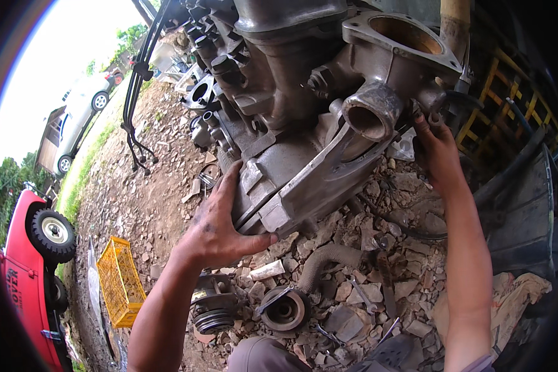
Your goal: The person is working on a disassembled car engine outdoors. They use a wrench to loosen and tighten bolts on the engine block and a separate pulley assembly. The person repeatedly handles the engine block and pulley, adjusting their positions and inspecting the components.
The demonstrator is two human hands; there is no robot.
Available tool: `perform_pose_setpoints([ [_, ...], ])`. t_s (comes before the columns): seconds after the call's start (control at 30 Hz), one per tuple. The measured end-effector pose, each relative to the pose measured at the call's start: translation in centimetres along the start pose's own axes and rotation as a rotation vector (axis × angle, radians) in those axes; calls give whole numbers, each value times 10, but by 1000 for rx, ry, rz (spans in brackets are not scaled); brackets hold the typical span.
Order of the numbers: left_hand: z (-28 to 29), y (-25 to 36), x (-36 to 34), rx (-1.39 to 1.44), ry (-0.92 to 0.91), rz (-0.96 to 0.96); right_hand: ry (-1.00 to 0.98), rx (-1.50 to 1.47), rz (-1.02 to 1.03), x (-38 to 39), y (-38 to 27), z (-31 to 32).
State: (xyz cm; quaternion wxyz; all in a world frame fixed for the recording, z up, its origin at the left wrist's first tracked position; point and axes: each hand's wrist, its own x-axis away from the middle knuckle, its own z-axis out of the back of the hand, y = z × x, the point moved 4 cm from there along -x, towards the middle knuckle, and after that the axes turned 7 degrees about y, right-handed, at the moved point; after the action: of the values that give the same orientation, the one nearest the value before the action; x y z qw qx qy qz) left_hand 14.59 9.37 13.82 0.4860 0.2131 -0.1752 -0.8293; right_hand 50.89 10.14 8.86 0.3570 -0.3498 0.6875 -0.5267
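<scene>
A large grey metal engine [291, 93] fills the upper middle, with a cast front cover [310, 195] at its near lower end. My left hand [220, 229] grips the cover's left corner, thumb underneath and fingers along its side. A thin dark gap runs along the cover near that hand. Above the cover, a housing [390, 62] carries a round pipe opening and a flanged opening. My right hand [437, 146] is at the engine's right side, fingers curled upward below the housing. What those fingers hold is hidden.
On the rubble ground below lie a pulley [285, 310], a grooved-pulley unit [214, 310], a ribbed hose [325, 263] and a wrench [363, 294]. Black cables [139, 87] hang at left. A yellow crate [119, 285] and red vehicle [28, 273] stand farther left.
</scene>
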Motion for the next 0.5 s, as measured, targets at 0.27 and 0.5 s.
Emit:
perform_pose_setpoints([
  [0.27,0,6,3,-28,114,6,290,77,-250,29,33,50],
  [0.5,-3,-1,11,51,179,32,216,325,-218,48,-38,59],
])
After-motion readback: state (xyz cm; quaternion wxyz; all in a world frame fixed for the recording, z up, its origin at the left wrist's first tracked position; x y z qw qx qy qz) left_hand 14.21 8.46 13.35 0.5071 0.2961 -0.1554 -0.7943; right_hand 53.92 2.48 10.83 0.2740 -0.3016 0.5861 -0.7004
